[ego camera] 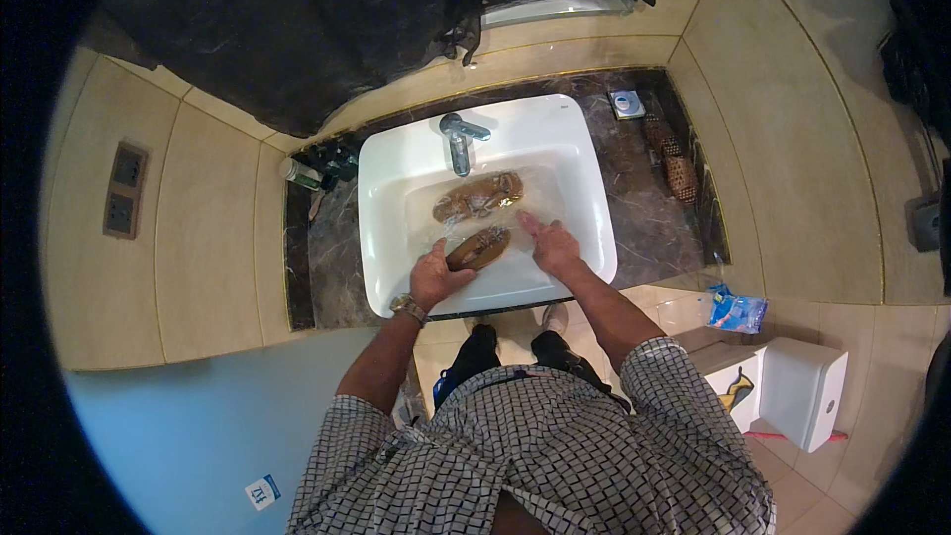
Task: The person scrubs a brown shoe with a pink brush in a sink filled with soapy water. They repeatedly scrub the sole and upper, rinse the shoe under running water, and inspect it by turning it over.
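Observation:
Two brown slippers lie in a white washbasin (pixel 379 186) that holds some water. The far slipper (pixel 475 197) rests below the spout, untouched by either hand. My left hand (pixel 438 279) grips the heel-side or toe-side end of the near slipper (pixel 481 249); which end cannot be told. In my right hand (pixel 556 247) is a small pink object (pixel 527 223), perhaps a brush or a piece of soap. It is just right of the near slipper and apart from it. My right fingers partly cover the pink object.
A chrome faucet (pixel 461 145) stands at the basin's back. Dark marble counter (pixel 631 186) surrounds the basin, with a small box (pixel 626 105) and a brown woven item (pixel 672 163) on the right. At the left stand a jar (pixel 301 174) and dark bottles (pixel 338 160).

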{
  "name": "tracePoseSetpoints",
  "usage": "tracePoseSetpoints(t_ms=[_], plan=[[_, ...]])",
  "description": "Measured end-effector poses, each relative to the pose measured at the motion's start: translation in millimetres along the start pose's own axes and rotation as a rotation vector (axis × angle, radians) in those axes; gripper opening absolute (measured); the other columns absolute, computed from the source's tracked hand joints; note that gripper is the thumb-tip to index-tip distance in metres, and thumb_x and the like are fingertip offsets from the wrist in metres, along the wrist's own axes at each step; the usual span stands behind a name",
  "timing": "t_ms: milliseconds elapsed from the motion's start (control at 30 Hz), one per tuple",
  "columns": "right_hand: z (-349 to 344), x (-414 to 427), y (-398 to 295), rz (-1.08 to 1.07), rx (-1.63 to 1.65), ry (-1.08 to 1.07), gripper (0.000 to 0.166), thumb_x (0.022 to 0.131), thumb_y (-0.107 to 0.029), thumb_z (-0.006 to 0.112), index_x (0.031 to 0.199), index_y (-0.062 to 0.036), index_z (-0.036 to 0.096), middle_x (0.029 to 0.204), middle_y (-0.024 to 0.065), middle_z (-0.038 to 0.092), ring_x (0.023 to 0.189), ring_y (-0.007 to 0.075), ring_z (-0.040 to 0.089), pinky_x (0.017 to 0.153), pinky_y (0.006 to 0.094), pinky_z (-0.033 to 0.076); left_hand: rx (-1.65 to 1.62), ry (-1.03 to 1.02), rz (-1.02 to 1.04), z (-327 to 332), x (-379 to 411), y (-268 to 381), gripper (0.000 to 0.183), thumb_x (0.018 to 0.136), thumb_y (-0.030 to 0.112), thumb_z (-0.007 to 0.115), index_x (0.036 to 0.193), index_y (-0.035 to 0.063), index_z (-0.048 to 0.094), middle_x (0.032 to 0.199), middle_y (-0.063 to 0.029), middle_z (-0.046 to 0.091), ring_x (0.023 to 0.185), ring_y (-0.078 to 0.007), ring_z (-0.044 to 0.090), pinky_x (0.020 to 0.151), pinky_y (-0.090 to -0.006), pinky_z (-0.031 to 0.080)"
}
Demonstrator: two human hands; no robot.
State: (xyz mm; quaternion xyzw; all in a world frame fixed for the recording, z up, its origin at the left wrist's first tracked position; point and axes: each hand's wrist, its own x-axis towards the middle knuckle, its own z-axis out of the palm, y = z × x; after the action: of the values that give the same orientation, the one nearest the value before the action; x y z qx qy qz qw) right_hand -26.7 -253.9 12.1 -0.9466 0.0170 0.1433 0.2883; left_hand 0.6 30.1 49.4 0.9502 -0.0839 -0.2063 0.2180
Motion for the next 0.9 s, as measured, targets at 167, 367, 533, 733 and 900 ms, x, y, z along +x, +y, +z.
tracePoseSetpoints(t_ms=[167,367,533,733,900], plan=[[11.3,-24.1,-45.6,-0.215,0.227,-0.029,0.030,0.100,-0.021,0.057,0.129,-0.0183,0.066,0.118,0.0239,0.063,0.107,0.0440,0.065,0.092,0.0529,0.055,-0.153,0.166,0.086,32.9,-10.3,7.6,0.111,0.070,0.042,0.091,0.152,-0.0085,0.037,0.112,-0.0289,0.071,0.102,-0.0423,0.070,0.091,-0.0465,0.057],[31.6,-2.4,-42.0,-0.123,-0.146,-0.091,0.038,0.098,-0.020,0.058,0.136,-0.0256,0.063,0.118,0.0232,0.062,0.107,0.0409,0.069,0.090,0.0506,0.057,-0.264,0.144,0.127,25.8,-16.7,10.5,0.110,0.074,0.039,0.092,0.152,-0.0114,0.033,0.116,-0.0237,0.072,0.107,-0.0408,0.069,0.092,-0.0460,0.056],[11.4,6.2,-40.9,0.017,-0.063,-0.067,0.054,0.100,-0.022,0.057,0.151,-0.0389,0.049,0.118,0.0262,0.062,0.107,0.0432,0.068,0.091,0.0508,0.057,-0.260,0.133,0.143,22.2,-22.6,1.0,0.107,0.074,0.038,0.089,0.154,-0.0068,0.033,0.118,-0.0232,0.071,0.108,-0.0409,0.067,0.095,-0.0497,0.054],[22.5,-22.2,-93.8,-0.212,-0.112,-0.157,0.030,0.100,-0.026,0.059,0.128,-0.0203,0.069,0.119,0.0215,0.067,0.112,0.0396,0.065,0.096,0.0503,0.053,-0.352,0.261,0.231,41.2,-14.0,-23.0,0.099,0.074,0.037,0.084,0.150,-0.0069,0.037,0.110,-0.0264,0.070,0.101,-0.0458,0.065,0.093,-0.0539,0.053],[18.9,-7.2,-83.3,0.061,-0.241,-0.089,0.035,0.098,-0.019,0.059,0.130,-0.0285,0.069,0.119,0.0199,0.070,0.109,0.0354,0.070,0.093,0.0495,0.058,-0.369,0.155,0.151,24.4,-15.1,-16.2,0.098,0.074,0.036,0.083,0.148,-0.0077,0.037,0.110,-0.0290,0.069,0.101,-0.0476,0.065,0.093,-0.0551,0.052]])
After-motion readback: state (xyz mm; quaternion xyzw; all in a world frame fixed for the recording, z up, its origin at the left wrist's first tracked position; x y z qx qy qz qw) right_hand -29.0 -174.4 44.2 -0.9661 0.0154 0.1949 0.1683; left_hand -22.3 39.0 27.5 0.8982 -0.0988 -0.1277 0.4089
